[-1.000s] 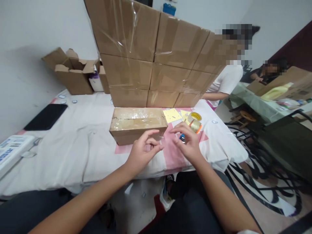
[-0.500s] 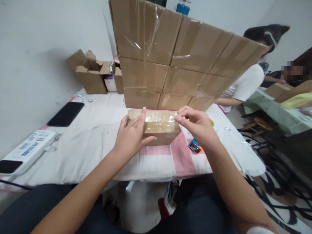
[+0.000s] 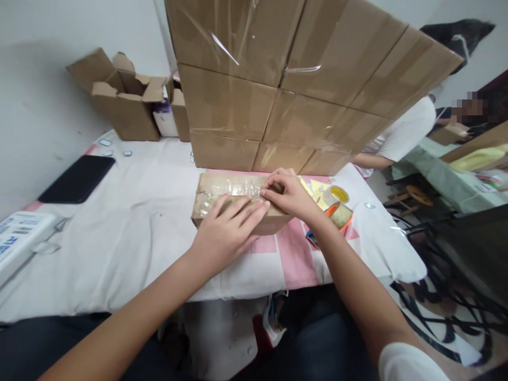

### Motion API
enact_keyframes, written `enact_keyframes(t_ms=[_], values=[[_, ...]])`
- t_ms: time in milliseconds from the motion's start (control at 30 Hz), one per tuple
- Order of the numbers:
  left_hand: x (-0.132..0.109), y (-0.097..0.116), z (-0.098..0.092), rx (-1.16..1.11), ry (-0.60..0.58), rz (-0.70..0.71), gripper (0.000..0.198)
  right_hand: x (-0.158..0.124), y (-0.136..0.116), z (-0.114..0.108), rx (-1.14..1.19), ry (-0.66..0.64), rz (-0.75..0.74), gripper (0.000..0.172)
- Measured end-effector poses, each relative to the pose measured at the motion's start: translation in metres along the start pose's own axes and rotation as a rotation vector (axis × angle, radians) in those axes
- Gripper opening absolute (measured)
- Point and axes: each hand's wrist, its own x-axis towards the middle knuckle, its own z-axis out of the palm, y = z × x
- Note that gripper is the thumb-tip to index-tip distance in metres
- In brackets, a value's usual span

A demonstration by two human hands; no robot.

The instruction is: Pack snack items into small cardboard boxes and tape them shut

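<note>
A small brown cardboard box (image 3: 270, 222) lies on the cloth in front of me, with shiny clear packing tape (image 3: 234, 187) along its top. Across the top and near edge rests my left hand (image 3: 232, 225), its fingers stretched out flat. Thumb and fingertips of my right hand (image 3: 281, 191) are pinched together at the tape near the middle of the box top. Beside my right forearm sit a blue and orange tape dispenser (image 3: 342, 216), partly hidden by the arm, and a yellowish tape roll (image 3: 339, 194).
Behind the box stands a tall stack of plastic-wrapped cartons (image 3: 232, 108). An open carton (image 3: 125, 114) is at the back left, and a black tablet-like slab (image 3: 77, 179) and a white power unit (image 3: 24, 241) lie left. A person's arm (image 3: 373, 160) shows behind the stack.
My right hand has moved left from the box's right end to its middle, still pinched. The left hand has shifted right over the near edge. My view has tilted and shifted.
</note>
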Motion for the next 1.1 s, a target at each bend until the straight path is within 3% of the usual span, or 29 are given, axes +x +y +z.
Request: enact_keyframes(t_ms=[67,200,267,433,533,667,767,867,1000,1100], values=[[0.000,0.002,0.004,0.000,-0.004,0.009,0.047,0.000,-0.001,0.003,-0.051,0.022,0.039,0.009],[0.000,0.008,0.003,-0.051,-0.064,-0.011,0.054,0.005,0.007,0.010,-0.234,0.173,0.246,0.044],[0.000,0.012,0.001,-0.051,-0.087,-0.030,0.055,0.008,0.016,0.006,-0.335,0.257,0.318,0.049],[-0.001,0.016,0.004,0.009,-0.051,-0.037,0.050,-0.013,0.046,-0.048,-0.637,0.401,0.579,0.036],[-0.002,0.013,0.009,0.034,-0.008,-0.014,0.046,-0.046,0.064,-0.083,-0.719,0.306,0.857,0.050],[-0.002,0.010,0.015,0.084,0.068,0.030,0.046,-0.083,0.091,-0.094,-0.528,0.009,1.106,0.074],[-0.003,0.010,0.019,0.114,0.116,0.045,0.051,-0.097,0.112,-0.095,-0.323,-0.002,1.105,0.080],[-0.003,0.009,0.023,0.133,0.134,0.046,0.057,-0.116,0.131,-0.114,-0.165,0.056,1.067,0.091],[-0.003,0.006,0.027,0.196,0.166,0.071,0.058,-0.152,0.163,-0.152,-0.301,0.198,0.999,0.091],[-0.005,0.004,0.030,0.250,0.206,0.122,0.057,-0.175,0.193,-0.162,-0.475,0.247,0.928,0.076]])
